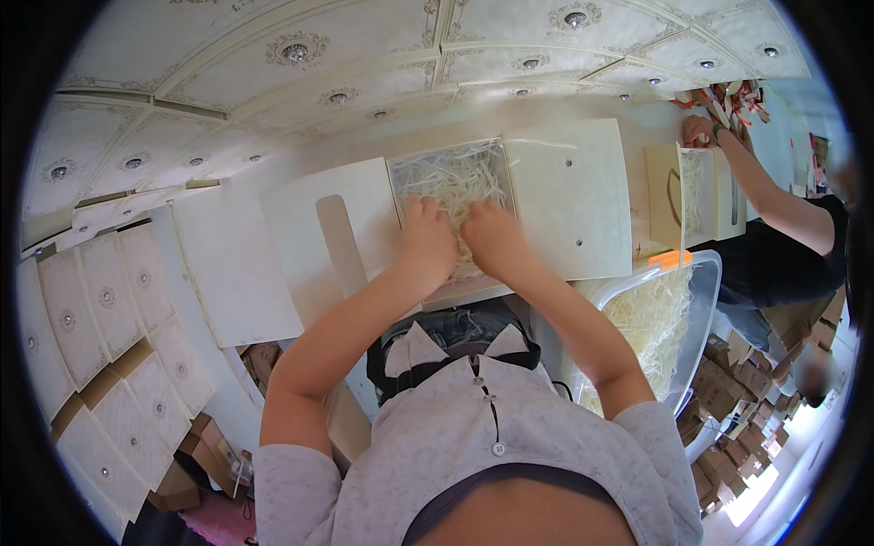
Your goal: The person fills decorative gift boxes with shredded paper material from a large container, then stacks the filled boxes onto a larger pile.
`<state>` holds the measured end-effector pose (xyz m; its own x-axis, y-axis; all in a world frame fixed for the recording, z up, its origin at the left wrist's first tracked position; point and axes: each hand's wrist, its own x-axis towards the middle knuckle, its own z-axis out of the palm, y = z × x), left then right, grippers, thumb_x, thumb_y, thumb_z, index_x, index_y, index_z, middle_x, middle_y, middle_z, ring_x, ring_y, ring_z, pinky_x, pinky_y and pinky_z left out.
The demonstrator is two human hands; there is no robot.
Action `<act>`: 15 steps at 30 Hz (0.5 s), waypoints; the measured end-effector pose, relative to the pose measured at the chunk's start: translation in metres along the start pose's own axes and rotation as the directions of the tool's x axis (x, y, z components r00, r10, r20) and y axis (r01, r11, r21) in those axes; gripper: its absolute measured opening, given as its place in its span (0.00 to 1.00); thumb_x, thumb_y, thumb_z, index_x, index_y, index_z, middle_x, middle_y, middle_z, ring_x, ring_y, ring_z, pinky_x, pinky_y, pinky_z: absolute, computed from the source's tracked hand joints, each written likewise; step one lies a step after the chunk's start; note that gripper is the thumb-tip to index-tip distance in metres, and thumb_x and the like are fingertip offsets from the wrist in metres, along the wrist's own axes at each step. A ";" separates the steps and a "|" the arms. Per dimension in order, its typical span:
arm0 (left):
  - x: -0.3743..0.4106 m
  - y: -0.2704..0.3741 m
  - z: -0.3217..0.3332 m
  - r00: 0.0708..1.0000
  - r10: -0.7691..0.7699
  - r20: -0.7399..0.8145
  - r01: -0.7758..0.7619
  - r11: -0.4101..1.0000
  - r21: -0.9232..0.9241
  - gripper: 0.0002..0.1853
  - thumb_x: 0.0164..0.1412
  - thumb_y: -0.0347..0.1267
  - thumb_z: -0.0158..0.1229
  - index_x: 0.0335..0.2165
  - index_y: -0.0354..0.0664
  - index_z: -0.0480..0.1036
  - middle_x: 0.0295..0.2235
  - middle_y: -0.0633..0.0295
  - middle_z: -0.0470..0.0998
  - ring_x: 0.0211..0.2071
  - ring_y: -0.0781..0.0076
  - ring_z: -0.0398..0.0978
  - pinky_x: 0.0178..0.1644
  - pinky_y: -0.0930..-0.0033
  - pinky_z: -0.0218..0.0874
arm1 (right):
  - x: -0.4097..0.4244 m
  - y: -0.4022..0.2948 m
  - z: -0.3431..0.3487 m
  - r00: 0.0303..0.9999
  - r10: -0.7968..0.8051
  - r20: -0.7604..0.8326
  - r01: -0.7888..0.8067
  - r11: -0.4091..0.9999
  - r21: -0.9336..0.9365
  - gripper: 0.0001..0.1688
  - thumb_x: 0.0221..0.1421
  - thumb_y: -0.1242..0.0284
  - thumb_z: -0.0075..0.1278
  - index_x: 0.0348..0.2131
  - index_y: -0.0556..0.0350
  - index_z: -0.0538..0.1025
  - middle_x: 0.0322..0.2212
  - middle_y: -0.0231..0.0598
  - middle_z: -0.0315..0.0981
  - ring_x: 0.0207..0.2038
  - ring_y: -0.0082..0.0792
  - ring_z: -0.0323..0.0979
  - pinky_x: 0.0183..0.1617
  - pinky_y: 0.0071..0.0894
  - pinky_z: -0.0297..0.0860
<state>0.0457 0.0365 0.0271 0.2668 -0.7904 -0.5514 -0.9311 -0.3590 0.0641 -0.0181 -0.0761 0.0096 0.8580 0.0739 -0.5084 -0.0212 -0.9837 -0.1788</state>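
Observation:
Cream-coloured shredded paper filler (pixel 447 179) fills an open cardboard gift box (pixel 506 179) in front of me. My left hand (pixel 429 239) is in the left part of the filler, fingers bent down into it. Close beside it, my right hand (pixel 493 239) has its fingers curled against the filler. The fingertips of both hands are hidden, so I cannot tell whether they grip any strands. To the left lies a white panel with a rounded slot cutout (pixel 300 239). A wide pale flap (pixel 567 198) with two small metal studs extends from the box's right side.
A clear plastic tub (pixel 707 293) of shredded paper stands by my right arm. Beyond it, a co-worker's hand (pixel 700 130) is over another open box (pixel 662 198), near red-and-white ribbons (pixel 737 102). Drawer cabinets (pixel 389 54) line the far side. Cardboard cartons (pixel 724 382) stack at lower right.

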 end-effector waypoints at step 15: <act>0.004 -0.003 0.031 0.895 -0.028 -0.445 0.000 0.998 -0.062 0.13 0.41 0.30 0.48 0.29 0.35 0.70 0.33 0.56 0.69 0.41 0.58 0.62 0.46 0.62 0.52 | 0.004 0.014 0.014 0.922 0.078 -0.379 0.086 0.914 0.397 0.22 0.32 0.87 0.46 0.35 0.65 0.66 0.34 0.49 0.61 0.37 0.48 0.64 0.39 0.37 0.65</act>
<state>0.0422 0.0503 -0.0012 0.3750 -0.9185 -0.1255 -0.9139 -0.3890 0.1160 -0.0225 -0.0870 -0.0067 0.9841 -0.0704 -0.1633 -0.1491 -0.8274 -0.5415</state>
